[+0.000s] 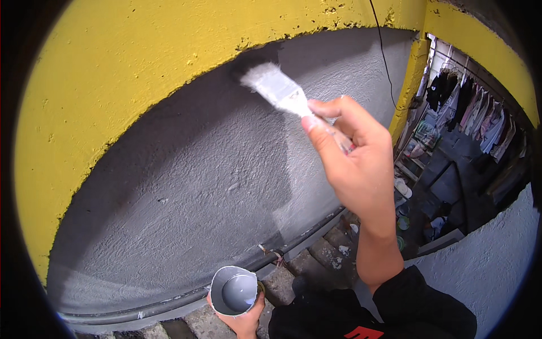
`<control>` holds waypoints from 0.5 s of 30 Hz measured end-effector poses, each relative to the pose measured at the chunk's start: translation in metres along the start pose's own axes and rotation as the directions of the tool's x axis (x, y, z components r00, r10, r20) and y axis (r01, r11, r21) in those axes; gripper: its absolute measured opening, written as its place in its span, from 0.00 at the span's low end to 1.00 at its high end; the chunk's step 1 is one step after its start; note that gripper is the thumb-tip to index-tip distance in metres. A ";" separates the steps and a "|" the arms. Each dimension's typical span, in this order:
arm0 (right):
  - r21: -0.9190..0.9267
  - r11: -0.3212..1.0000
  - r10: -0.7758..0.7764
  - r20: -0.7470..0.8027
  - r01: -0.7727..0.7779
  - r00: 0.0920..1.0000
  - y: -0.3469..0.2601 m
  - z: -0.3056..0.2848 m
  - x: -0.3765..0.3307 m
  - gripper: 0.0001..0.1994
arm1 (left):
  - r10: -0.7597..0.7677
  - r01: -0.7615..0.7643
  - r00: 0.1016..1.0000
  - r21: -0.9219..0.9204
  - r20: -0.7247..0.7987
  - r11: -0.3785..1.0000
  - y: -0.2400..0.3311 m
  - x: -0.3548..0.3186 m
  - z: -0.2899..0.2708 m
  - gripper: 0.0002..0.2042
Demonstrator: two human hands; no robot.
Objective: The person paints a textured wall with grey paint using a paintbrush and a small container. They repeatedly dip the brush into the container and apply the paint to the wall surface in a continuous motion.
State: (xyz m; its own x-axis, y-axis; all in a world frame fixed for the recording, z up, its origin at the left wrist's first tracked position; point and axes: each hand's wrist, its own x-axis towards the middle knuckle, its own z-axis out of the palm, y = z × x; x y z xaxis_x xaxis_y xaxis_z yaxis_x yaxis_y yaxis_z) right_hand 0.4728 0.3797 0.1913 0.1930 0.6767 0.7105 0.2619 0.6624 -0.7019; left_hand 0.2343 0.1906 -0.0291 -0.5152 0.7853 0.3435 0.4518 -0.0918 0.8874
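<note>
Head view: a yellow wall band (84, 85) is spanning the left and upper parts of the frame, its ragged lower edge curving over a grey wall panel (214, 186). The panel is filling the middle left and centre, showing darker and lighter zones on a rough surface. A dark pipe (263, 261) is running along the foot of the panel. At lower centre, the left hand (244, 324) is holding a paint cup (226, 275); its visible fingers are clamping on the cup's sides, while others are being hidden beneath. Grey paint (240, 292) is lying inside the cup. At upper centre, a paint brush (282, 93) is pointing up and left, its pale bristles overlapping a dark patch; bristle contact cannot be determined. Right of it, the right hand (364, 152) is gripping the handle, thumb and fingers pressing together on it. Concrete steps (324, 257) are descending below. At the right, garments (480, 116) are hanging in a row above a cluttered floor.
</note>
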 end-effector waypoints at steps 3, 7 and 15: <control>-0.087 0.996 0.005 0.017 -0.004 1.000 0.016 0.007 0.006 0.05 | -0.027 0.023 0.999 -0.083 -0.044 0.996 0.008 0.001 0.005 0.48; -0.092 0.987 0.144 0.115 -0.134 0.983 0.039 -0.003 -0.016 0.08 | 0.018 -0.020 0.999 -0.073 -0.030 0.997 0.007 0.003 0.004 0.48; -0.105 0.992 0.127 0.735 -0.073 0.667 0.013 -0.073 -0.070 0.14 | 0.092 -0.083 0.994 -0.139 0.061 0.987 -0.017 -0.009 0.013 0.49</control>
State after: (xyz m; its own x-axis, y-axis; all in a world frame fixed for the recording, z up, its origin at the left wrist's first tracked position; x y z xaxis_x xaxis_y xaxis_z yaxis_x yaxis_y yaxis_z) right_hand 0.5314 0.3172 0.1361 -0.5327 0.7713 0.3483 0.3446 0.5736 -0.7431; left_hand 0.2411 0.1928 -0.0514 -0.4259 0.8093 0.4045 0.3870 -0.2412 0.8900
